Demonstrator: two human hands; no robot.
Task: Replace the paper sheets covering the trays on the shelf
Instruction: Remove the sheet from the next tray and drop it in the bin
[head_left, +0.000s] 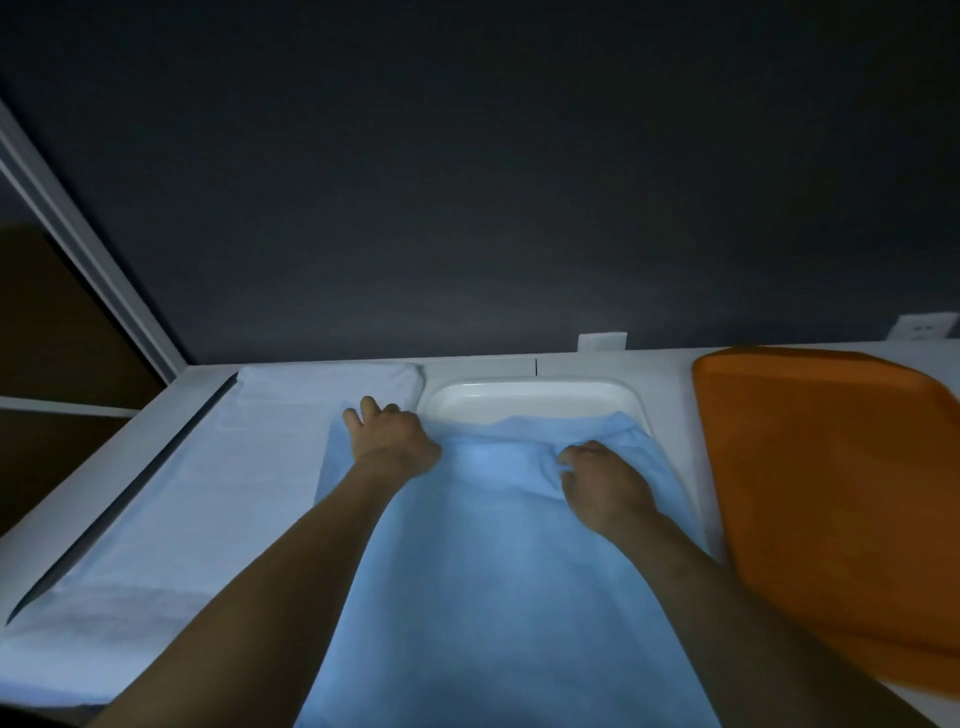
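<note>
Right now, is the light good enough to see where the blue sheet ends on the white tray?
Head view: dim, but the blue sheet ends clearly on the white tray, far end bare. Head view: wide angle skews the shelf edge; the orange tray looks soft.

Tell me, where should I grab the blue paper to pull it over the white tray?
I'd pinch the blue paper along its far edge, near both far corners, reaching from the near side, where the left hand and right hand are. That edge is bunched and stops short, leaving the far end of the white tray bare.
</note>
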